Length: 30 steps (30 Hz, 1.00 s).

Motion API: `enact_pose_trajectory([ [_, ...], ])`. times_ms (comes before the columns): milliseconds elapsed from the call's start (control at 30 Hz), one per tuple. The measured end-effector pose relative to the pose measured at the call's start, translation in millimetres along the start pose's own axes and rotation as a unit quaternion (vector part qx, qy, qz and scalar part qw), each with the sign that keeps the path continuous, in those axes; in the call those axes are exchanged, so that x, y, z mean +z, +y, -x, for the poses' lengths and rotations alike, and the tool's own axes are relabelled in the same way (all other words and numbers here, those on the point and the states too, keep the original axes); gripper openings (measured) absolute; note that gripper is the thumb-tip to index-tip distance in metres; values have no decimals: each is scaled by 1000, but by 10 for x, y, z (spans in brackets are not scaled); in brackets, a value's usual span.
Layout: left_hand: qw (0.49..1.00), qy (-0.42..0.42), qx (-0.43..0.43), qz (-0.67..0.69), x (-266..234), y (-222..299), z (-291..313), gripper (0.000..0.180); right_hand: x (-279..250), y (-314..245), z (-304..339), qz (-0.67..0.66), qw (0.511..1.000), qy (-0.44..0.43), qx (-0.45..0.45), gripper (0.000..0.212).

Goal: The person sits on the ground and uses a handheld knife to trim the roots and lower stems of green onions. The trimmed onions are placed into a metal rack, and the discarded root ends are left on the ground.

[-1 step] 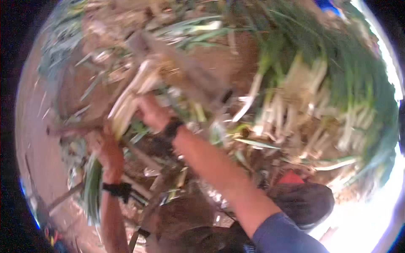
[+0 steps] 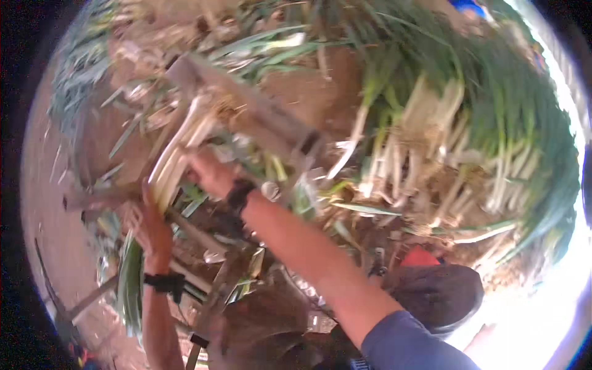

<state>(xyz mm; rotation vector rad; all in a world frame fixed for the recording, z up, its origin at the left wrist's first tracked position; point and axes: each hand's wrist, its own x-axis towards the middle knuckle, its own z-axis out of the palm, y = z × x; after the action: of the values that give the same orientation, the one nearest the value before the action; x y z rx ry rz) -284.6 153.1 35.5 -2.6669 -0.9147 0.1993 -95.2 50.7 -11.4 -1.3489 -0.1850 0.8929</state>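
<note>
A bundle of long green onions (image 2: 184, 139) lies slanted across a rack, its pale stalks and tan roots toward the far bar. Green leaves (image 2: 131, 287) of the bundle hang down toward me. My left hand (image 2: 151, 228) is wrapped round the bundle where white turns to green, beside the rack's left arm. Higher up, my right hand (image 2: 209, 172) is closed against the white stalks from the right side. Its fingertips are partly hidden and blurred. The worn rack (image 2: 259, 114) has a thick far bar and thinner bars below.
A large heap of green onions (image 2: 425, 135) spreads on the right, roots toward me. More leaves (image 2: 80, 80) lie at the far left. Loose trimmings (image 2: 277, 43) litter the ground behind the rack. A dark rounded shoe (image 2: 435, 296) is at the lower right.
The whole view has shifted slightly, so most things sit a little further left. The right hand is slightly lower along the stalks. Both hands stay at the bundle.
</note>
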Motion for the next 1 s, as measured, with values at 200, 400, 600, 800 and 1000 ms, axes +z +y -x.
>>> enact_pose_trajectory([
  [200, 997, -65, -28, 44, -482, 106, 32, 104, -827, -321, 927, 71, 995, -62, -23, 46],
  [400, 987, -71, 63, 132, -981, 145, 263, 65, -2329, -528, 1742, 346, 935, -67, 48, 35],
  [600, 795, -221, -34, 564, -1884, 163, 543, 45, -3646, -799, 1911, 545, 798, 257, 37, 52],
  [800, 748, -156, 46, 644, -2533, 221, 1051, 30, -4613, -1142, 1863, 557, 629, 540, 47, 97],
  [1000, 875, -114, -57, 466, -2549, 559, 1157, 26, -5246, -1156, 1488, 407, 711, 559, 125, 101],
])
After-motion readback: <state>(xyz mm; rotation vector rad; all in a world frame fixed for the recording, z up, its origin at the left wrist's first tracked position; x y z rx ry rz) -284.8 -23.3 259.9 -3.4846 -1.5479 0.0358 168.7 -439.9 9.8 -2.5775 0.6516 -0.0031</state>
